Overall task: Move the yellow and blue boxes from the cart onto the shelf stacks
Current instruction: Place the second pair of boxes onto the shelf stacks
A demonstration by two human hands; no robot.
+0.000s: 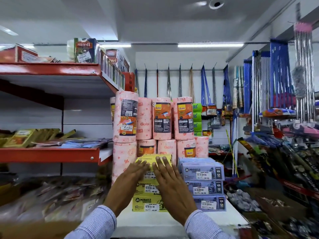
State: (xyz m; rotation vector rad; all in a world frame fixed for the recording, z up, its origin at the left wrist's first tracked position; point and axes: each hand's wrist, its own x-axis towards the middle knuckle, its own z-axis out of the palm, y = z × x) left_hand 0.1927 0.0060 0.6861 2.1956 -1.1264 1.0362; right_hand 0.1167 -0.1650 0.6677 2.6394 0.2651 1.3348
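Nearest, two striped blue-and-white shirt sleeves (96, 221) reaching forward from the bottom edge. Just beyond, left hand (128, 183) and right hand (170, 183), both spread flat with fingers extended, palms pressed against the front and top edge of the topmost yellow cardboard box (152, 163); nothing clenched, more a pushing or squaring contact than a grip. Under that box, more yellow boxes of the same kind, forming the yellow stack (147, 202) on a white shelf surface (172, 219). Just beside it to the right, close but with a narrow gap, a stack of pale blue cardboard boxes (204, 185), three high, barcode labels facing out. No cart visible, so how many boxes remain to move cannot be told.

Likely light and stiff: thin printed carton, smooth faces, a little slippery under flat palms. Best taken by the two short ends, or with thumbs on top and fingers under the front edge; squeezing the broad faces could dent them. Top box probably easy to nudge askew, so worth aligning with the ones below.

Behind both stacks, pink paper towel rolls (164, 118) standing upright in two tiers. Farther back, hanging brooms and mops (205, 87) along the white wall; to the left, red metal shelves (50, 69) with blurred packets.
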